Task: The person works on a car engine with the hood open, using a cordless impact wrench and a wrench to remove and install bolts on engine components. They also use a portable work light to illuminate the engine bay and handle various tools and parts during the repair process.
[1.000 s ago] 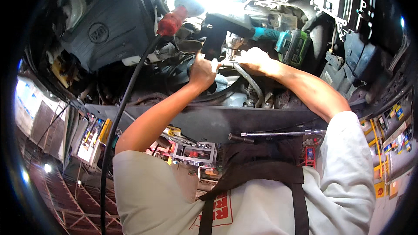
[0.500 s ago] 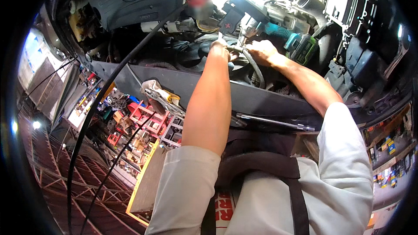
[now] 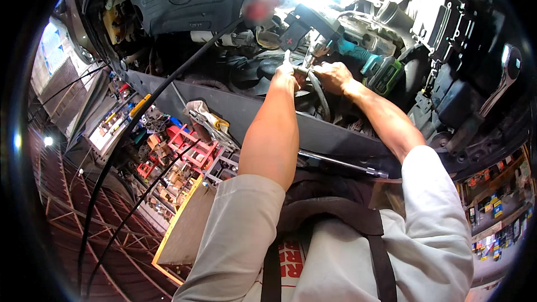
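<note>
Both my hands are together over the front of a car's engine bay. My left hand is closed around one end of a grey rubber hose, its thumb pointing up and its other fingers largely hidden. My right hand grips the same hose just to the right, knuckles up. From between my hands the hose bends down toward the front panel. A metal fitting stands right above the grip, beside a black box-shaped part. To the right of my right hand lies a teal cordless power tool with its battery.
A long chrome bar rests along the front panel. At the far right stands a ratchet. A black cable crosses the left side. Behind the hands glares a bright light; a cluttered bench area lies lower left.
The view has shifted slightly, moving the surroundings a little. Both my hands stay on the hose at nearly the same place.
</note>
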Tool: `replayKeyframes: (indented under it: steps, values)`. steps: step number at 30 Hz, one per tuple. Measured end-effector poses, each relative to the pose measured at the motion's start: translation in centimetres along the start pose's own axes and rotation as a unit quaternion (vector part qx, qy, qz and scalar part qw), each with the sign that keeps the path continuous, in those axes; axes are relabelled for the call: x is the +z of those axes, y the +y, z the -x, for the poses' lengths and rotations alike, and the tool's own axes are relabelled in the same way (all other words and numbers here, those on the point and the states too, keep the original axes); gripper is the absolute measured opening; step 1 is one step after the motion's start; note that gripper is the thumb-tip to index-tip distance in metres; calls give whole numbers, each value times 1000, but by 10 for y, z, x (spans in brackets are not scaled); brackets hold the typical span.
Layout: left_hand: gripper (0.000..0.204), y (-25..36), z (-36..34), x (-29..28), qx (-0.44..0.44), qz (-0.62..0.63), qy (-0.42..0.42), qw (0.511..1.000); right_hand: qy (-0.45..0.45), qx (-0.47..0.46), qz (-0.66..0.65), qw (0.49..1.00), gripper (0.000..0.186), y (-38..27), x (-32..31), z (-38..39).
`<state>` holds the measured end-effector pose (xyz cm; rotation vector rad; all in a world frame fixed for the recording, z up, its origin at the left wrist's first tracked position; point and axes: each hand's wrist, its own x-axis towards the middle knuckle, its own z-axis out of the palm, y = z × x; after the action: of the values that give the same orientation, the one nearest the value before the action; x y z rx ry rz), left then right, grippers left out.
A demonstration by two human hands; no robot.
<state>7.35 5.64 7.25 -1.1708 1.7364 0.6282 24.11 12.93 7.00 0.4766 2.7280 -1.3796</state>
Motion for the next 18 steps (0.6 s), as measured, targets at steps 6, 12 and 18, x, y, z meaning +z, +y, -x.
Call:
replayKeyframes:
  steps: [6,12,18]
  values:
    - [30,6,-29,-13,-58,-1,65,996,-5,-10,-10,1000,13,-4,7,-1]
    - [44,3,48,3,-19,31,35,999,-7,22,-16,1000,12,5,8,-3]
    - [31,1,49,-1,-28,104,-7,994,0,19,-23,1000,10,0,4,-7]
